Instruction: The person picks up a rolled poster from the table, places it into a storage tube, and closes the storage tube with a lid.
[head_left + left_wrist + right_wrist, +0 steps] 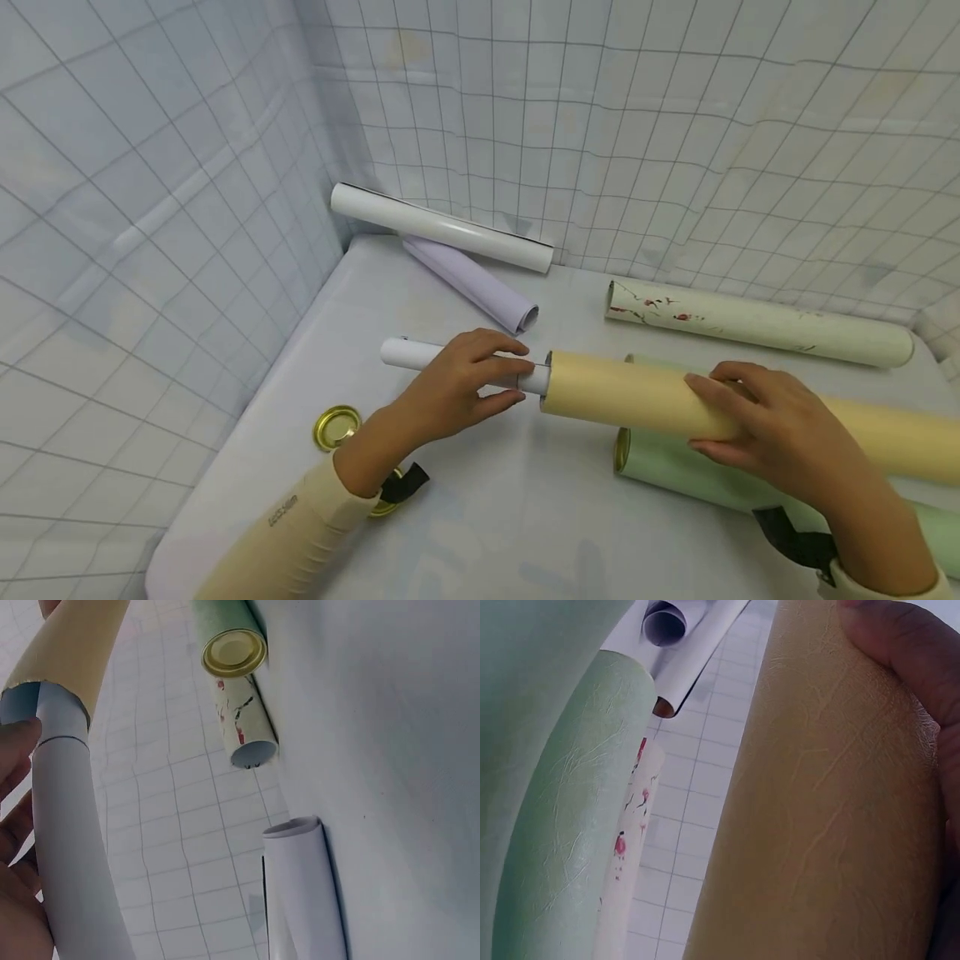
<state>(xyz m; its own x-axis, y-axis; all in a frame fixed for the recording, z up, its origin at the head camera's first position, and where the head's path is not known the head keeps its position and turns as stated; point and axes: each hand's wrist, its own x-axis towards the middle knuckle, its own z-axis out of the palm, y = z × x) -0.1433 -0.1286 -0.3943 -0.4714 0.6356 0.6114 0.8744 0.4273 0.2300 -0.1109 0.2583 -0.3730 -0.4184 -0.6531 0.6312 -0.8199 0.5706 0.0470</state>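
Note:
My left hand [468,383] grips a slim roll of white paper [408,353] between thumb and fingers. The roll's right end sits inside the open mouth of a yellow cardboard tube [615,387]. In the left wrist view the paper roll [79,840] enters the tube [79,652], with a dark line across it near the rim. My right hand [780,433] holds the tube from above around its middle, thumb on the near side. How far the paper reaches inside is hidden.
Two green tubes lie beneath and behind the yellow one; the nearer [697,471] has a gold end. A flower-print tube [757,325] lies at the back right. A lilac roll [480,287] and a white roll [442,227] lie back left. One gold lid [337,427] sits left; another [384,507] is partly hidden.

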